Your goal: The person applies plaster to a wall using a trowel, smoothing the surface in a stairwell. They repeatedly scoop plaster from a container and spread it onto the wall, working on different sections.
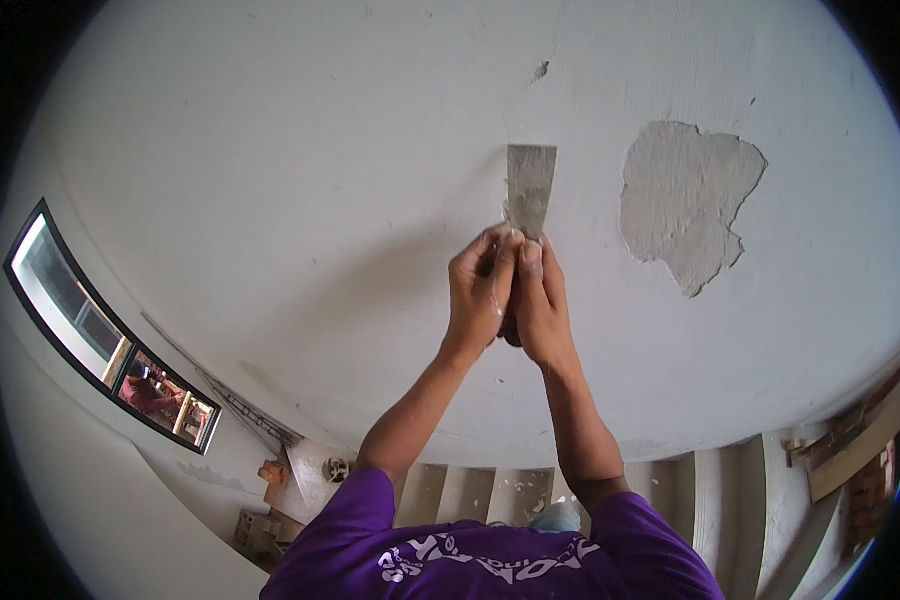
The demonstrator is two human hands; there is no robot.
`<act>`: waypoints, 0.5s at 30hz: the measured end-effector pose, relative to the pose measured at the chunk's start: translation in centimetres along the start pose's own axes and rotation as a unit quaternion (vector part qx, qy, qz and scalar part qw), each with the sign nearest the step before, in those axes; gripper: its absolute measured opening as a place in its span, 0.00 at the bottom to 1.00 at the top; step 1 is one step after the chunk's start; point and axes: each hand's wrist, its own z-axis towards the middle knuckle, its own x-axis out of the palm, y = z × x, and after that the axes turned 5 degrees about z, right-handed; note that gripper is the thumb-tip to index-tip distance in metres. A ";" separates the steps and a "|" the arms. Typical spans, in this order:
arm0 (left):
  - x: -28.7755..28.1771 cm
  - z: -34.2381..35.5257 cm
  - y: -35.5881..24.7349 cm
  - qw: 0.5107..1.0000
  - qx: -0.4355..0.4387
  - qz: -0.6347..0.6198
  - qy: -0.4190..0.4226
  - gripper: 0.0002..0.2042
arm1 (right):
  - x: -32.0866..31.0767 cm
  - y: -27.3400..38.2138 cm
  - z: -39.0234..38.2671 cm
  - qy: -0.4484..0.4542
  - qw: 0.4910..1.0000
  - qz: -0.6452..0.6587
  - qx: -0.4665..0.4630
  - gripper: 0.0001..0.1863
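Observation:
A putty knife [531, 185] with a flat, smeared metal blade points up in front of the white wall [370, 120]. My left hand [483, 288] and my right hand [542, 305] are both closed around its handle, thumbs side by side at the base of the blade. Most of the handle is hidden by my fingers; its dark lower end shows between my palms. Whitish smears mark my left hand and the blade's left edge. Whether the blade touches the wall, I cannot tell. To the right, a rough grey bare patch [670, 200] with ragged edges interrupts the paint.
A small chip [540, 71] marks the wall above the blade. Below me run stair steps [715, 500] spotted with white flakes. A board [855, 450] leans at the lower right. At left is a black-framed window [120, 375], with a person [148, 390] visible through it.

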 end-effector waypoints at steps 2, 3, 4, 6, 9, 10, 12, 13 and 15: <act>0.2 -1.8 0.9 0.999 0.036 0.035 -0.001 0.11 | -0.6 -2.2 -1.4 -0.015 0.999 -0.018 -0.044 0.20; 0.2 -2.9 1.3 0.996 0.038 0.076 0.013 0.11 | -1.4 -3.8 -2.1 -0.023 0.994 -0.037 -0.104 0.20; 0.5 -3.8 2.0 1.000 0.012 0.024 0.010 0.11 | -1.0 -4.2 -3.1 -0.034 0.994 -0.016 -0.106 0.21; 0.2 -2.7 2.2 0.997 0.060 0.041 -0.007 0.10 | -0.3 -4.7 -1.7 -0.051 0.988 -0.003 -0.146 0.20; -0.6 1.4 -0.7 0.999 -0.004 -0.022 0.023 0.10 | 0.8 -1.4 0.8 -0.020 0.998 0.031 -0.060 0.19; -0.7 1.1 -0.9 0.999 0.007 0.007 0.031 0.10 | 1.2 -0.8 0.5 -0.014 0.997 0.065 -0.037 0.20; -1.1 -0.7 -1.0 0.997 0.028 0.061 0.044 0.10 | 1.1 -0.8 -1.7 0.010 0.992 0.126 -0.002 0.22; -1.3 -1.7 0.0 0.997 0.004 0.069 0.043 0.11 | 0.3 -2.3 -2.4 0.015 0.986 0.162 0.021 0.24; -2.1 -4.3 0.8 0.995 -0.038 0.088 0.036 0.13 | -0.5 -4.9 -4.3 0.023 0.987 0.159 0.006 0.22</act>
